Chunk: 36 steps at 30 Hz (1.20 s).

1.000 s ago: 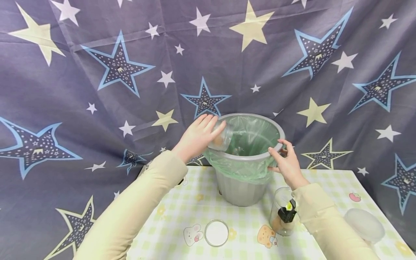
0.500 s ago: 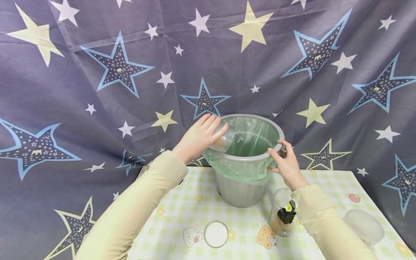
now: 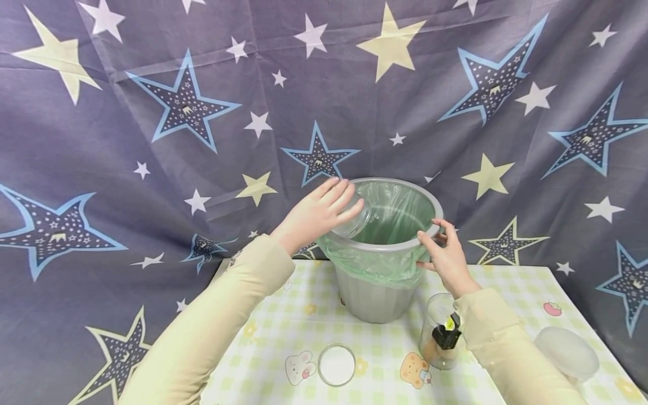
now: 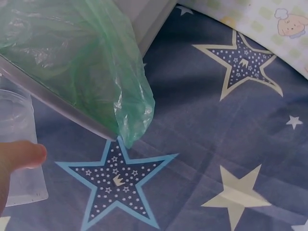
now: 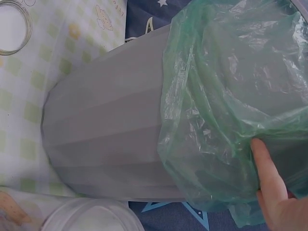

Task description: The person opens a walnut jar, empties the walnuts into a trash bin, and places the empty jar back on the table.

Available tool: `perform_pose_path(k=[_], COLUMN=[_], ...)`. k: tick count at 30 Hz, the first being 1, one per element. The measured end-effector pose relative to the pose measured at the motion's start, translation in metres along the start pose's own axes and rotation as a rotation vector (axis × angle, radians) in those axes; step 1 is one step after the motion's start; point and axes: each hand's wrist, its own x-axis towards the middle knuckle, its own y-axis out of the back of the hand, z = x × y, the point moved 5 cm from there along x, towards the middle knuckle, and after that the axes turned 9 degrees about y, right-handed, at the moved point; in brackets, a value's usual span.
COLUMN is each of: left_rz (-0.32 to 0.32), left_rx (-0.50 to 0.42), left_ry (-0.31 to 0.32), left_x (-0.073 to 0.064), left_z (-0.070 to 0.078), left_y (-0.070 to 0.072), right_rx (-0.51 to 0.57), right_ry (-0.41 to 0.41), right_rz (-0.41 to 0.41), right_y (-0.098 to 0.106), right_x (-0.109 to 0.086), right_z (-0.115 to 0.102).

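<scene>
A checked table [image 3: 273, 337] bears a bin [image 3: 379, 298], jar [image 3: 432, 323], tub [image 3: 567, 351] and disc [image 3: 337, 364].

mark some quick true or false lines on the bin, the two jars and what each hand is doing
1. The left hand holds a clear jar tilted. True.
2. Blue plastic lines the grey bin. False: a green bag does.
3. The right hand grips the bin's rim. True.
4. A second jar lies on its side. False: it stands upright.
5. A round white disc lies on the tablecloth, apart from the bin. True.
</scene>
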Motion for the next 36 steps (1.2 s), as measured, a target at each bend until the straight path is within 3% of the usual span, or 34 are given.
perform_pose_path(k=[8,16,26,32,36], left_rz=[-0.048,-0.115,0.011,0.047,0.057], left_rx=[-0.078,-0.268,-0.491,-0.571,-0.609], left_ry=[0.105,0.289,0.456,0.517,0.581], left_x=[-0.008,-0.016,-0.034,-0.043,-0.055], left_z=[-0.006,-0.012,-0.013,-0.009,-0.006], left_y=[-0.004,-0.010,-0.005,0.002,0.004], right_rx=[-0.006,-0.011,-0.012,-0.017,-0.005], right_ry=[-0.003,0.009,0.006,0.007,0.005], right_rz=[0.011,0.009,-0.003,0.005,-0.003], right_y=[0.000,0.001,0.000,0.001,0.000], right_x=[0.000,0.000,0.000,0.000,0.001], right_z=[0.001,0.000,0.000,0.001,0.002])
